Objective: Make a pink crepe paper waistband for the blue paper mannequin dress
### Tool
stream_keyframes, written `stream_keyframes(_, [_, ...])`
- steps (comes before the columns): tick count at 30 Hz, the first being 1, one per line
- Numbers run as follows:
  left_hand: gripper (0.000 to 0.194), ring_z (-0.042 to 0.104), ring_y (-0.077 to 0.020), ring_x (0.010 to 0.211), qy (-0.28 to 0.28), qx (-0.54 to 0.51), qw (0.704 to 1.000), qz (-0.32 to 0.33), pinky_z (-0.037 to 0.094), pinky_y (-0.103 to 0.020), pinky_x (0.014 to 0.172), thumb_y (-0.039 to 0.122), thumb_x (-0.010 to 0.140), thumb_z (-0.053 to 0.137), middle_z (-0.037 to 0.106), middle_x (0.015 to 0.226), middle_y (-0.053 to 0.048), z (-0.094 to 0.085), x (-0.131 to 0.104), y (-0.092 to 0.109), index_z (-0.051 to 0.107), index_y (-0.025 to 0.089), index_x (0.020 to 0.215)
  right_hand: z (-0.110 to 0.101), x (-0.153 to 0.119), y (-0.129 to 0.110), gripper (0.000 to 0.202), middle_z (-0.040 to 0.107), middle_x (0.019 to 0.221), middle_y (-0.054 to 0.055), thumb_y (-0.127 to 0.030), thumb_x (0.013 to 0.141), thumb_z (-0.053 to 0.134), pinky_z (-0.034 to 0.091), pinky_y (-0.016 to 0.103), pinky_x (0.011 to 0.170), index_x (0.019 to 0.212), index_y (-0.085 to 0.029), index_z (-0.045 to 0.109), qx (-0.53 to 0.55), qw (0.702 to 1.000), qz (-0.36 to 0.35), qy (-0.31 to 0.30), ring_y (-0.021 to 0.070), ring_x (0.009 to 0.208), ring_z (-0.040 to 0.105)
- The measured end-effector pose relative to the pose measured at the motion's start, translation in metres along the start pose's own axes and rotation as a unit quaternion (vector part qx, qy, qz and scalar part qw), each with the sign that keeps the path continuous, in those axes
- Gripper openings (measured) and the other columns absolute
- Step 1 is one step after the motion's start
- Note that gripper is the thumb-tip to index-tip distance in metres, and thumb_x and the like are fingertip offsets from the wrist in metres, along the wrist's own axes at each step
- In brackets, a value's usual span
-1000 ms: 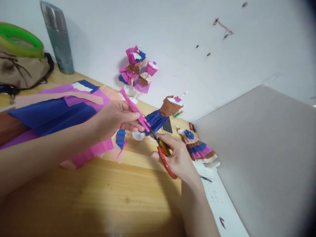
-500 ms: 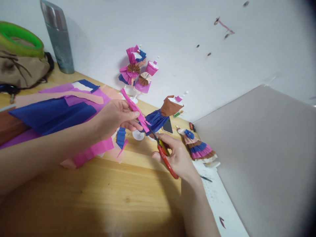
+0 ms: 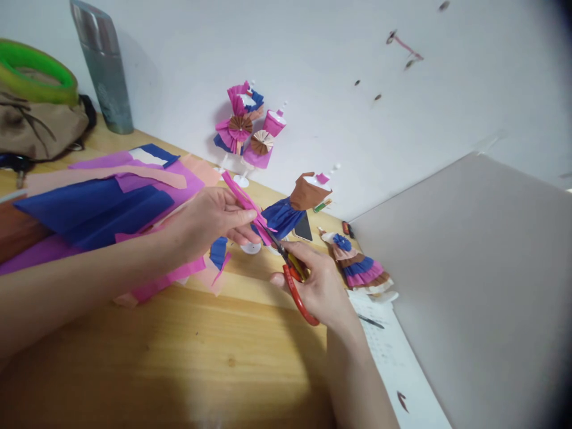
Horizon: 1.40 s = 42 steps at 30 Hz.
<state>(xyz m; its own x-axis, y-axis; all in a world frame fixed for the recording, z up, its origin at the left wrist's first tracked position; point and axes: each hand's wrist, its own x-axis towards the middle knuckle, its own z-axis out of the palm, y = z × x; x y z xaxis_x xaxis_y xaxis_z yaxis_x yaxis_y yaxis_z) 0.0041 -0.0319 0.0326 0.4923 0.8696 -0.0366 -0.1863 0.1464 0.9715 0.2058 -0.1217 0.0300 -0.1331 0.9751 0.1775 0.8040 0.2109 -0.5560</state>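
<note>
Pinched in my left hand (image 3: pixel 223 215) is a folded pink paper strip (image 3: pixel 241 193), held in the air over the table. My right hand (image 3: pixel 315 277) grips red-handled scissors (image 3: pixel 298 298), whose dark blades reach the strip's lower end. Behind the blades stands a small dress form with a brown top and blue skirt (image 3: pixel 282 217). Under and beside my left forearm lie blue crepe paper (image 3: pixel 98 208) and pink, purple and peach pieces. A small blue piece (image 3: pixel 218 252) rests below my left hand.
Two dressed forms (image 3: pixel 240 126) stand by the wall. A layered paper dress (image 3: pixel 364 268) lies at the right, near a printed sheet (image 3: pixel 402 357) with a pen. A phone (image 3: pixel 304 227) lies behind the scissors. A grey bottle (image 3: pixel 107 89) and a brown bag (image 3: pixel 40 128) are at the back left.
My left hand and the pink strip have shifted slightly down and to the right. The scissors' handles have opened a little wider, with the blades still at the strip's end.
</note>
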Motion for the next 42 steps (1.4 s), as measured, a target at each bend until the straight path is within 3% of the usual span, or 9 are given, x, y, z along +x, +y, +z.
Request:
stream_keyframes(10, [0.011, 0.07, -0.0123, 0.054, 0.008, -0.014, 1.0, -0.011, 0.056, -0.018, 0.053, 0.016, 0.083, 0.07, 0.075, 0.061, -0.004, 0.002, -0.002, 0.001, 0.073, 0.011, 0.074, 0.003, 0.001, 0.002, 0.061, 0.065, 0.072, 0.005, -0.068, 0.079, 0.072, 0.044, 0.028, 0.057, 0.101, -0.011, 0.078, 0.043, 0.999, 0.0, 0.015, 0.0153, 0.059, 0.049])
stream_keyframes(19, [0.01, 0.073, -0.0169, 0.06, 0.003, 0.01, 1.0, 0.001, 0.059, -0.024, 0.057, 0.02, 0.083, 0.072, 0.074, 0.062, -0.004, -0.002, 0.0, -0.001, 0.074, 0.013, 0.075, 0.007, 0.003, 0.007, 0.058, 0.064, 0.065, 0.003, -0.069, 0.078, 0.071, 0.044, 0.027, 0.057, 0.085, -0.013, 0.078, 0.066, 0.998, -0.003, 0.02, 0.0155, 0.057, 0.05])
stream_keyframes(25, [0.007, 0.074, -0.0162, 0.063, -0.001, 0.006, 1.0, -0.012, 0.06, -0.023, 0.059, 0.019, 0.08, 0.076, 0.077, 0.068, -0.004, -0.003, 0.0, 0.0, 0.073, 0.014, 0.084, 0.007, 0.003, 0.007, 0.054, 0.066, 0.07, 0.005, -0.066, 0.079, 0.072, 0.044, 0.026, 0.058, 0.087, -0.013, 0.078, 0.059, 0.998, 0.0, 0.028, 0.0157, 0.059, 0.052])
stream_keyframes(29, [0.008, 0.073, -0.0152, 0.06, -0.014, -0.008, 1.0, -0.012, 0.059, -0.022, 0.057, 0.019, 0.079, 0.077, 0.075, 0.064, -0.004, -0.005, 0.002, -0.002, 0.072, 0.013, 0.077, 0.005, 0.002, 0.002, 0.053, 0.055, 0.063, 0.001, -0.066, 0.081, 0.07, 0.039, 0.025, 0.055, 0.083, -0.013, 0.075, 0.046, 0.999, 0.003, 0.018, 0.0133, 0.056, 0.043])
stream_keyframes(32, [0.012, 0.073, -0.0156, 0.059, -0.027, -0.006, 1.0, -0.006, 0.059, -0.021, 0.055, 0.023, 0.079, 0.077, 0.075, 0.063, -0.005, -0.006, 0.003, -0.003, 0.074, 0.013, 0.073, 0.003, 0.001, -0.003, 0.054, 0.049, 0.061, -0.002, -0.067, 0.08, 0.07, 0.036, 0.025, 0.052, 0.091, -0.014, 0.074, 0.046, 0.999, 0.003, -0.003, 0.0122, 0.054, 0.037])
stream_keyframes(35, [0.011, 0.073, -0.0163, 0.058, -0.026, -0.004, 1.0, -0.012, 0.058, -0.021, 0.054, 0.021, 0.079, 0.076, 0.074, 0.061, -0.005, -0.005, 0.003, -0.003, 0.073, 0.014, 0.071, 0.003, 0.001, -0.005, 0.057, 0.049, 0.063, -0.002, -0.068, 0.08, 0.07, 0.036, 0.025, 0.052, 0.099, -0.015, 0.073, 0.037, 0.999, -0.015, -0.004, 0.0126, 0.055, 0.036])
stream_keyframes(42, [0.009, 0.072, -0.0166, 0.058, -0.011, 0.012, 1.0, -0.012, 0.058, -0.023, 0.055, 0.016, 0.077, 0.073, 0.073, 0.061, -0.004, -0.001, 0.001, -0.001, 0.073, 0.014, 0.068, 0.005, 0.0, -0.003, 0.055, 0.049, 0.063, -0.001, -0.07, 0.082, 0.066, 0.035, 0.026, 0.052, 0.093, -0.016, 0.071, 0.008, 0.999, -0.03, 0.016, 0.0131, 0.055, 0.037])
